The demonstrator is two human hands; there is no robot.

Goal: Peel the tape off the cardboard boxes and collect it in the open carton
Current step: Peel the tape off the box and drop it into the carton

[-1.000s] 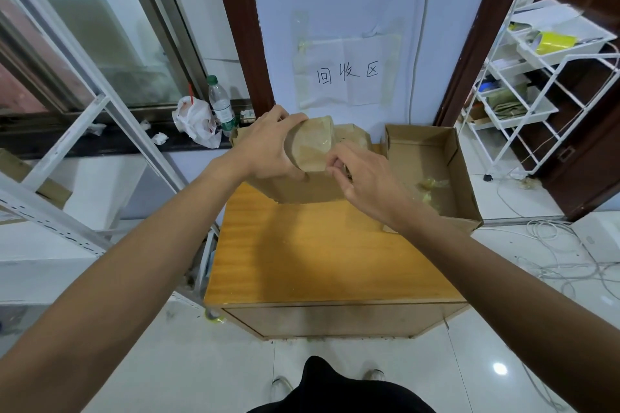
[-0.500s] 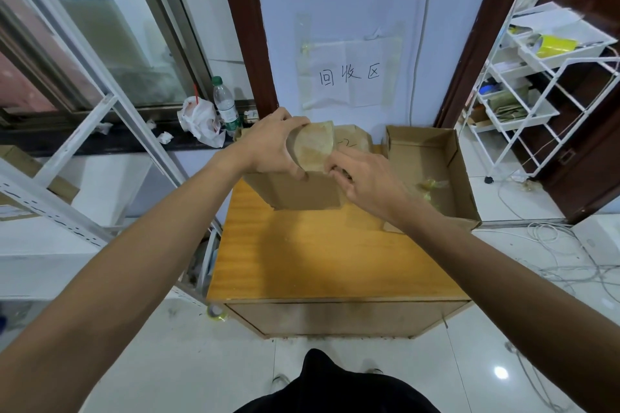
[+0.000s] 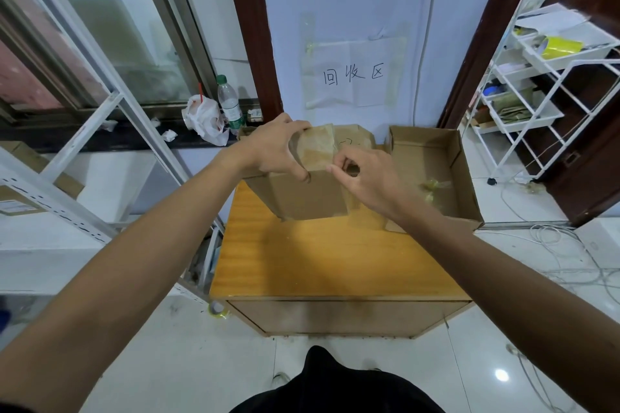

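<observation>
A brown cardboard box [image 3: 308, 194] stands at the back of the wooden table [image 3: 322, 258], tilted toward me. A wide strip of clear tape [image 3: 317, 147] covers its top flap. My left hand [image 3: 275, 147] grips the box's top left edge. My right hand [image 3: 365, 174] pinches at the tape's right edge with thumb and forefinger. To the right stands the open carton [image 3: 459, 161], with a crumpled wad of yellowish tape [image 3: 436, 186] lying inside.
A wall with a taped paper sign [image 3: 352, 77] is right behind the table. A window sill at the left holds a plastic bottle [image 3: 229, 104] and a white bag [image 3: 203, 119]. A white wire rack [image 3: 543, 84] stands at the right, cables [image 3: 563, 245] on the floor.
The box has tipped a little further toward me and my right hand has shifted slightly right along the tape edge. The left hand keeps its grip.
</observation>
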